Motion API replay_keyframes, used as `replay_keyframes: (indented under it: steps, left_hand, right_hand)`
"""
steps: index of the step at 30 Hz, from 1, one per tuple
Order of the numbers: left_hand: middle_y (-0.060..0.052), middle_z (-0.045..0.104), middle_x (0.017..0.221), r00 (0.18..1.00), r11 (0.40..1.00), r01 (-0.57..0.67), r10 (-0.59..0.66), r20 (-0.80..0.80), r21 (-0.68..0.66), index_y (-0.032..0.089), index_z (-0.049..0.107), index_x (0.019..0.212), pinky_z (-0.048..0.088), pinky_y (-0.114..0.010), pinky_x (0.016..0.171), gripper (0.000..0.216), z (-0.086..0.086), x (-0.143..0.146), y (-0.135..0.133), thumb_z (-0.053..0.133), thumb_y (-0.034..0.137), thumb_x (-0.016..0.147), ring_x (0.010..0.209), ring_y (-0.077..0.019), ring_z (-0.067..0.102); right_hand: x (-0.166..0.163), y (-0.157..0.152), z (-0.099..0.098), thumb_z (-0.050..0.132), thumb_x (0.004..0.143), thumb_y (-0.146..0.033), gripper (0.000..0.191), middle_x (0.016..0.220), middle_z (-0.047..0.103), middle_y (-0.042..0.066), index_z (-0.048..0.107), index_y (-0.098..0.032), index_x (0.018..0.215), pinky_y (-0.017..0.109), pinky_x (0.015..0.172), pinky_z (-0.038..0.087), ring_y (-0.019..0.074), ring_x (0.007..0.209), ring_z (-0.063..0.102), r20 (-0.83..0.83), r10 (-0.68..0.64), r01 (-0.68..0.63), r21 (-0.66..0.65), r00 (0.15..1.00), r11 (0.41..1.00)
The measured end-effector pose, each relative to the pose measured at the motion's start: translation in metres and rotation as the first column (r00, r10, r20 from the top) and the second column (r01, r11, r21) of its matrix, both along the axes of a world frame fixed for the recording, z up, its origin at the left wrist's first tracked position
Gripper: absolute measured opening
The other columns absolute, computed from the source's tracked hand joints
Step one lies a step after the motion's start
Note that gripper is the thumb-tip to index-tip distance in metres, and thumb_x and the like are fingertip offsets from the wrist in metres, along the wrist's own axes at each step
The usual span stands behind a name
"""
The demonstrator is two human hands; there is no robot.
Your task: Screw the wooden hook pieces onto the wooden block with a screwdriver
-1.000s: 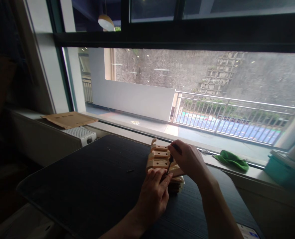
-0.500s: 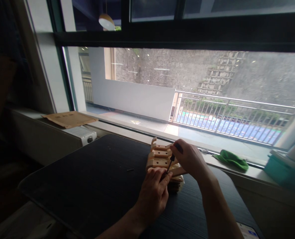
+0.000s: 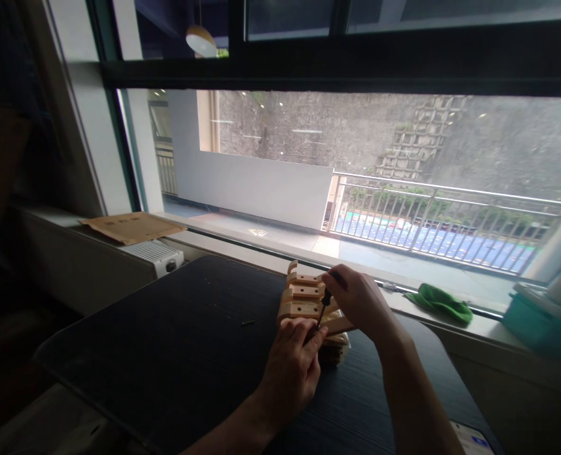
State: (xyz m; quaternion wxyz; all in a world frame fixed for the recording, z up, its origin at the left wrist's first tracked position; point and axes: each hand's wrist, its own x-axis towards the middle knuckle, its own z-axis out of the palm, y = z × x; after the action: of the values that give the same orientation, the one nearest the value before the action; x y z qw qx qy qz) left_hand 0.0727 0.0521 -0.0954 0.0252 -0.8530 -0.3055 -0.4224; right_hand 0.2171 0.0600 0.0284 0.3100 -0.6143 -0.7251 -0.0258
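Note:
A wooden piece with curved slats and drilled holes (image 3: pixel 300 309) stands on the dark table near the window side. My left hand (image 3: pixel 294 354) is closed over its near end, fingers bent around the wood. From above, my right hand (image 3: pixel 354 294) grips a screwdriver (image 3: pixel 326 298) by its dark handle, shaft slanting down toward my left fingertips. The tip meets the wood by those fingers; whether a screw sits under it I cannot tell. Beneath my right wrist a flat wooden strip (image 3: pixel 340 325) juts out to the right.
A small dark screw-like piece (image 3: pixel 247 323) lies on the dark table (image 3: pixel 167 335), left of the wood. A green cloth (image 3: pixel 439 303) and a teal box (image 3: pixel 529 316) rest along the sill. A brown envelope (image 3: pixel 133 226) lies at far left; a phone (image 3: pixel 470 437) is at lower right.
Both hands stay almost where they were, the screwdriver still against the wood. Its handle shows only a very slight shift; the view moved a little.

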Motion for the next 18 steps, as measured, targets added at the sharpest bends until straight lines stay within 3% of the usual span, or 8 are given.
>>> replay_keyframes:
  steps: [3,7,18]
  left_hand:
    - [-0.01,0.052,0.116,1.0,1.0,0.001,-0.001,-0.006,-0.005,0.017,0.054,0.122,0.04,-0.047,0.097,0.044,-0.0006,-0.0004,-0.0008,0.045,0.004,0.082,0.109,-0.0248,0.046]
    - [-0.01,0.051,0.117,1.0,1.0,-0.003,0.003,-0.009,-0.013,0.018,0.054,0.123,0.039,-0.048,0.098,0.044,-0.0015,-0.0007,-0.001,0.044,0.005,0.082,0.11,-0.0252,0.045]
    - [-0.01,0.051,0.116,1.0,1.0,0.007,-0.007,0.004,-0.015,0.017,0.055,0.121,0.04,-0.046,0.096,0.043,-0.0035,-0.0005,-0.0005,0.046,0.005,0.081,0.108,-0.0243,0.045]
  right_hand:
    - [-0.0019,-0.0024,0.0016,0.041,0.088,-0.041,0.028,0.068,0.064,0.0,0.061,-0.022,0.084,0.024,0.053,0.03,0.0134,0.057,0.053,0.041,-0.038,0.038,0.003,0.998,0.999]
    - [-0.0027,-0.0062,0.0034,0.041,0.089,-0.037,0.025,0.077,0.067,0.0,0.061,-0.027,0.099,0.023,0.055,0.031,0.0131,0.062,0.056,0.066,0.006,-0.008,0.021,0.998,1.0]
    - [0.0012,0.0021,-0.0014,0.04,0.089,-0.039,0.026,0.069,0.064,0.001,0.06,-0.023,0.085,0.024,0.054,0.029,0.0148,0.06,0.054,0.099,-0.092,0.091,0.018,0.991,0.996]
